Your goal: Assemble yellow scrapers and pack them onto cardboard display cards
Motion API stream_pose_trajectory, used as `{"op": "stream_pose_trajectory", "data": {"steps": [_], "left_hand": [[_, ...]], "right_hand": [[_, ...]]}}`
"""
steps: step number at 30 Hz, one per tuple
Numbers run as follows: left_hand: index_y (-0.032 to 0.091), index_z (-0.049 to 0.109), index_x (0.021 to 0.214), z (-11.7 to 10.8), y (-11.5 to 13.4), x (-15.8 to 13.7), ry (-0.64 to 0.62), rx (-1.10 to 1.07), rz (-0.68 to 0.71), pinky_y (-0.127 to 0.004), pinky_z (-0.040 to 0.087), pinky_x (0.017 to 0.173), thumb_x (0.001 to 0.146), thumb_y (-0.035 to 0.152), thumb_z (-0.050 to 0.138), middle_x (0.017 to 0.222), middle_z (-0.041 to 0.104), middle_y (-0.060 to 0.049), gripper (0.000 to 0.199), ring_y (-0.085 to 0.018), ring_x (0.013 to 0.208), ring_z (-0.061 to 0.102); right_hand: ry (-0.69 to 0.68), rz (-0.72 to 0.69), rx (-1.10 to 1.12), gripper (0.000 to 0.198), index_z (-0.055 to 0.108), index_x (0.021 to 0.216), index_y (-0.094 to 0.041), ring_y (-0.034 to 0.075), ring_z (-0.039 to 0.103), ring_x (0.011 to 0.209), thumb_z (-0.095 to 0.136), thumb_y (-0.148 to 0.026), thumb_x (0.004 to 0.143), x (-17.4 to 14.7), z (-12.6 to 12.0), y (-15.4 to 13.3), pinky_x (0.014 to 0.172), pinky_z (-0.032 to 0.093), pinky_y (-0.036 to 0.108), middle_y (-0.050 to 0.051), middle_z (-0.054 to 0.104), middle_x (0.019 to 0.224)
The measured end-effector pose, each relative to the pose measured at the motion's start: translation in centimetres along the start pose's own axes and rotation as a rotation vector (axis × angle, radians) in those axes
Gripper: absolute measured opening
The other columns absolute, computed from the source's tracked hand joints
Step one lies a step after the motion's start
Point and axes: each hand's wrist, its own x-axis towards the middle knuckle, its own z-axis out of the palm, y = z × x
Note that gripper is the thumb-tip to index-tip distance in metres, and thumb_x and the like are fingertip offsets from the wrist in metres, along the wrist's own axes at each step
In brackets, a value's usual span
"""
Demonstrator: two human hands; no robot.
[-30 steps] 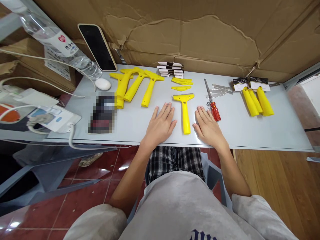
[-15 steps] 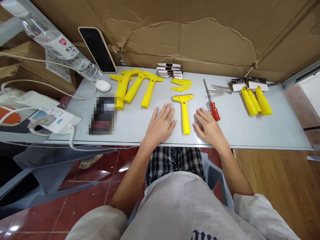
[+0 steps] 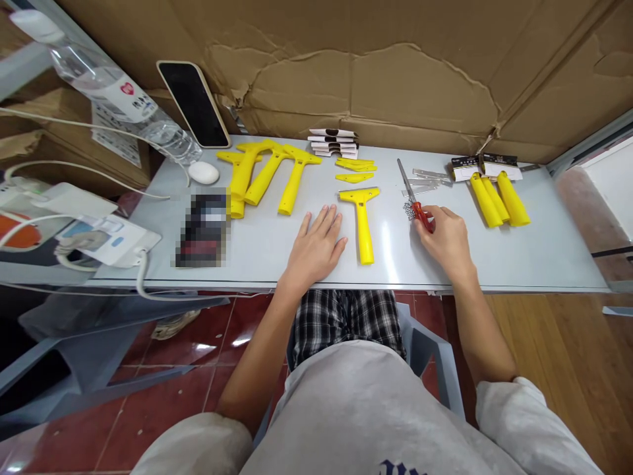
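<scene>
My left hand (image 3: 315,247) lies flat on the table, fingers stretched, holding nothing. Just right of it is a yellow scraper handle (image 3: 364,231), its wide head pointing away from me. My right hand (image 3: 446,239) is closed around the red handle of a screwdriver (image 3: 418,210), whose metal shaft points toward the back of the table. Small screws (image 3: 409,210) lie beside the screwdriver. Behind it are several thin metal blades (image 3: 429,179). Beyond the single scraper handle are several thin yellow plastic pieces (image 3: 355,177) and a stack of folded cards (image 3: 333,144).
Several yellow scraper handles (image 3: 293,185) lie at left, and carded scrapers (image 3: 514,201) at right. A phone (image 3: 195,105), a water bottle (image 3: 133,102), a white oval object (image 3: 204,173) and a power strip (image 3: 111,241) with cables occupy the left. Cardboard (image 3: 420,92) stands along the back.
My right hand has moved right from flat on the table beside the yellow scraper handle and taken hold of the screwdriver's handle. My left hand has stayed in place.
</scene>
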Motion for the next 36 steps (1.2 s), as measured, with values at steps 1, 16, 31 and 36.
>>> {"op": "stream_pose_trajectory", "data": {"steps": [1, 16, 31, 36], "left_hand": [[0.008, 0.045, 0.181, 0.0, 0.0, 0.0, 0.005, -0.002, 0.0, -0.064, 0.019, 0.15, 0.12, 0.042, 0.031, 0.193, 0.032, -0.019, 0.071, -0.035, 0.183, 0.028], [0.011, 0.047, 0.18, 0.1, -0.1, 0.0, 0.017, -0.013, -0.007, -0.062, 0.02, 0.15, 0.12, 0.042, 0.035, 0.192, 0.035, -0.018, 0.069, -0.035, 0.182, 0.03], [0.01, 0.049, 0.179, 0.1, -0.1, 0.1, 0.019, -0.022, -0.004, -0.062, 0.021, 0.149, 0.12, 0.041, 0.036, 0.192, 0.035, -0.018, 0.068, -0.036, 0.182, 0.031], [0.012, 0.05, 0.178, 0.2, -0.2, 0.0, 0.044, -0.036, 0.0, -0.061, 0.021, 0.15, 0.12, 0.039, 0.039, 0.192, 0.036, -0.018, 0.066, -0.035, 0.182, 0.032]], "right_hand": [[-0.007, 0.008, 0.03, 0.059, 0.078, 0.144, -0.015, 0.015, 0.062, 0.096, 0.053, -0.049, 0.104, 0.2, -0.1, 0.3, 0.103, 0.056, 0.035, 0.016, 0.074, 0.124], [0.05, 0.133, -0.105, 0.052, 0.081, 0.143, -0.017, 0.016, 0.064, 0.103, 0.056, -0.042, 0.104, 3.2, -2.3, 5.0, 0.105, 0.051, 0.034, 0.017, 0.074, 0.128], [-0.104, 0.074, -0.283, 0.066, 0.066, 0.161, -0.019, 0.03, 0.06, 0.124, 0.05, -0.056, 0.108, 4.2, -3.0, 3.5, 0.111, 0.05, 0.05, 0.022, 0.067, 0.139], [-0.177, 0.111, -0.36, 0.064, 0.063, 0.163, -0.024, 0.033, 0.061, 0.131, 0.045, -0.057, 0.11, 3.8, -3.9, 2.3, 0.11, 0.051, 0.05, 0.02, 0.067, 0.143]]}}
